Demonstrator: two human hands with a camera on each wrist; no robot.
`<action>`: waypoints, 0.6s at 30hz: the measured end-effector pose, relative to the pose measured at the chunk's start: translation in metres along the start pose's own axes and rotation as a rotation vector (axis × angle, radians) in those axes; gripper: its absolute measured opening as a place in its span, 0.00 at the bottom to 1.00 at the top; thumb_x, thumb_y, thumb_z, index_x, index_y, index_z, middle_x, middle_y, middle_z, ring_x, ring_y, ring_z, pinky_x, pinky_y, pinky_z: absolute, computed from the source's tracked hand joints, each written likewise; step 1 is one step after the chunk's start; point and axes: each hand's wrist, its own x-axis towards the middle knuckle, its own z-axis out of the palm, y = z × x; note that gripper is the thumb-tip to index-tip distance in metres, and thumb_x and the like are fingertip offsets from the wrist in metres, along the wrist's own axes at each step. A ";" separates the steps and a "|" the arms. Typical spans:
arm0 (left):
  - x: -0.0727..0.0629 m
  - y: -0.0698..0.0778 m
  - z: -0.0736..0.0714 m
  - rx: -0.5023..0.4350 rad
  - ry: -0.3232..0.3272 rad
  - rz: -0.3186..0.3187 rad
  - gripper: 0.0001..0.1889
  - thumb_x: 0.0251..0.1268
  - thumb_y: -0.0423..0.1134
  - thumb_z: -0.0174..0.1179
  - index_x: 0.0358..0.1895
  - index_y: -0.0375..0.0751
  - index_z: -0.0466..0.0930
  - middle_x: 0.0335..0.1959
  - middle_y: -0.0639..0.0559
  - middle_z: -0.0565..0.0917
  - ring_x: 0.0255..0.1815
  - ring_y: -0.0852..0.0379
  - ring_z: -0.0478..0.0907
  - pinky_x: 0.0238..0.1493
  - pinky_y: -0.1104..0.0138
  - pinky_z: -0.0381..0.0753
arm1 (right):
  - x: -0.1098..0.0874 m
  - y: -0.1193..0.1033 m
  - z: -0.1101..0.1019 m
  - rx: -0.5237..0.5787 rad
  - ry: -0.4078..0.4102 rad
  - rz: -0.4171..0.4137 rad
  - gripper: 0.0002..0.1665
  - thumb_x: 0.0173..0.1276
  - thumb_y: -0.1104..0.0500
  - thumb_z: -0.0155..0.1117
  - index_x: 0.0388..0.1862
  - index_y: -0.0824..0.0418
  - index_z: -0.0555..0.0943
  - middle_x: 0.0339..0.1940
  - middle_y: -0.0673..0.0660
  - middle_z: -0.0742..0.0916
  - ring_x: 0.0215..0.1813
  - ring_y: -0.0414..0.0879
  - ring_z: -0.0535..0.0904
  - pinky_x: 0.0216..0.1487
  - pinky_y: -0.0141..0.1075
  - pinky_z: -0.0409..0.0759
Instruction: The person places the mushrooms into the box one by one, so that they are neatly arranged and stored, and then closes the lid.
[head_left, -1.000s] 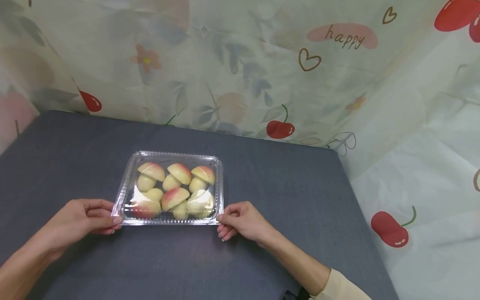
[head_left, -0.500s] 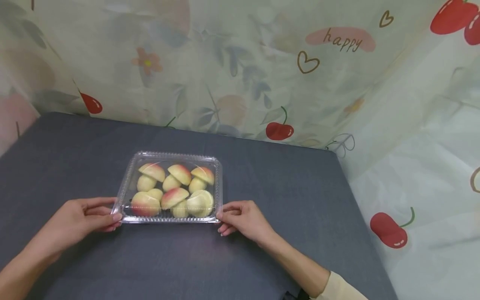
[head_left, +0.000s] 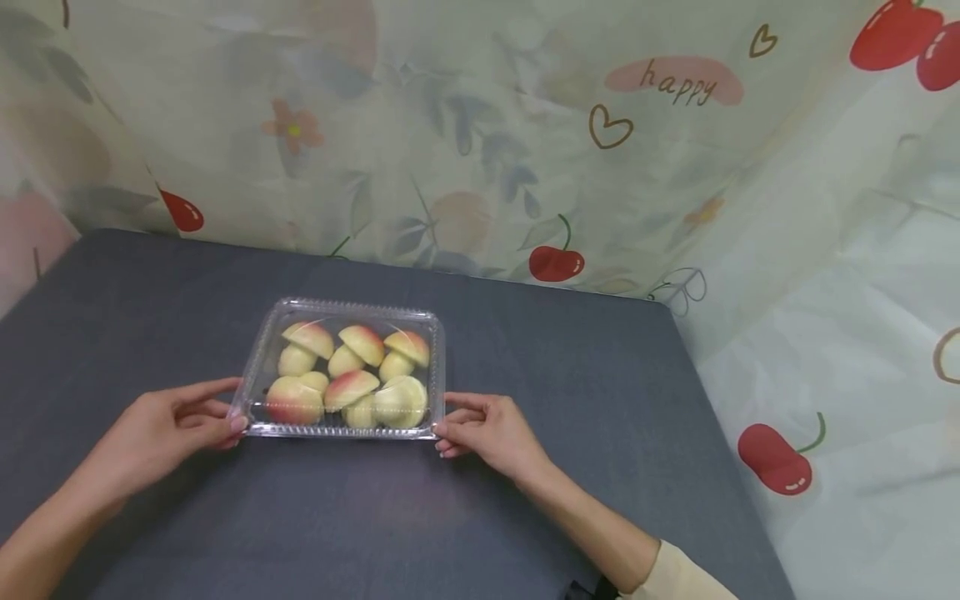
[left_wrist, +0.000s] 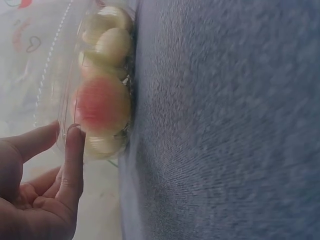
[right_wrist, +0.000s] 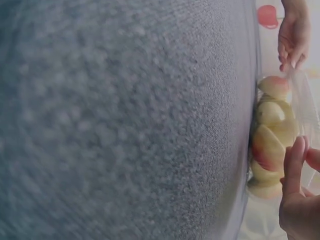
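Note:
A clear plastic clamshell box [head_left: 438,358] with its lid down holds several mushroom-shaped buns [head_left: 348,392], cream coloured with red-tinted caps, in two rows. At its near left corner my left hand [head_left: 176,425] pinches the rim between thumb and fingers. My right hand [head_left: 487,433] pinches the near right corner in the same way. In the left wrist view, thumb and fingers meet at the rim beside a red-capped bun [left_wrist: 102,104]. The right wrist view shows both hands at the two ends of the rim, the buns [right_wrist: 270,145] between them inside the box.
A dark grey cloth [head_left: 600,400] covers the table beneath the box. Behind and to the right hangs a pale curtain [head_left: 480,150] printed with cherries, flowers and hearts. A black object [head_left: 592,590] sits at my right sleeve [head_left: 678,575].
Both hands keep their pinch on the rim. The box's near edge and both hands have shifted slightly up in the head view, away from me. The head view itself has drifted a little.

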 end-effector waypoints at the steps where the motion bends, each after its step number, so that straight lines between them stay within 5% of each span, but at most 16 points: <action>1: 0.002 -0.001 -0.001 0.005 -0.002 0.006 0.35 0.67 0.42 0.66 0.70 0.25 0.65 0.43 0.39 0.87 0.36 0.58 0.87 0.36 0.68 0.85 | 0.001 0.000 -0.001 -0.015 -0.005 -0.006 0.31 0.64 0.68 0.70 0.65 0.73 0.73 0.39 0.66 0.89 0.32 0.45 0.87 0.40 0.42 0.87; 10: 0.016 -0.008 -0.017 0.328 0.011 0.114 0.35 0.67 0.49 0.66 0.72 0.36 0.67 0.51 0.39 0.85 0.37 0.62 0.84 0.31 0.70 0.79 | 0.007 -0.001 -0.018 -0.579 0.063 -0.257 0.31 0.65 0.53 0.72 0.66 0.59 0.78 0.47 0.50 0.89 0.44 0.43 0.86 0.45 0.35 0.84; 14: 0.018 -0.011 -0.023 0.401 0.075 0.178 0.36 0.65 0.51 0.67 0.72 0.40 0.68 0.56 0.37 0.82 0.48 0.49 0.84 0.40 0.60 0.85 | 0.009 -0.001 -0.033 -0.768 0.139 -0.345 0.37 0.64 0.48 0.73 0.70 0.56 0.74 0.60 0.52 0.84 0.58 0.48 0.81 0.59 0.43 0.79; 18: 0.020 -0.015 -0.030 0.502 0.142 0.232 0.40 0.63 0.51 0.69 0.74 0.39 0.65 0.61 0.30 0.76 0.52 0.33 0.79 0.45 0.41 0.79 | 0.009 -0.001 -0.050 -0.968 0.202 -0.370 0.43 0.63 0.43 0.73 0.74 0.53 0.70 0.70 0.54 0.76 0.69 0.51 0.72 0.67 0.50 0.72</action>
